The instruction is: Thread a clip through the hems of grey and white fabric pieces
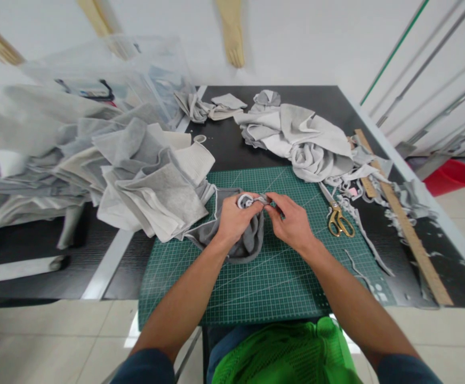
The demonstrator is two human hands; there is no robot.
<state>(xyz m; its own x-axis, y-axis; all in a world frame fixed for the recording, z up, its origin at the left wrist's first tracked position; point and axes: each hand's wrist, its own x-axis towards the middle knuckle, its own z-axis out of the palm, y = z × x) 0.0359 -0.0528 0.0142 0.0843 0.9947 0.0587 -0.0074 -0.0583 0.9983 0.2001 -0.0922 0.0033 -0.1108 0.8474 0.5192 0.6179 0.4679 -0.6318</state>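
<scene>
Over the green cutting mat (280, 288), both my hands grip a dark grey piece of fabric (252, 234) with a pale edge. My left hand (234, 216) is closed round a bunched part of it, and a rolled white-and-grey bit shows above the thumb. With thumb and forefinger, my right hand (292, 221) pinches the same fabric's gathered end, close to the left fingertips. The rest of the cloth hangs in folds below and left of my left hand, lying on the mat. Gold-handled scissors (339, 221) lie on the mat to the right of my right hand.
A large heap of grey and white fabric pieces (148, 176) covers the left side. Another fabric pile (296, 133) lies at the back. A wooden ruler (410, 229) and several scraps line the right edge. A clear plastic bin (164, 69) stands behind; a red bucket (452, 178) is beyond the table.
</scene>
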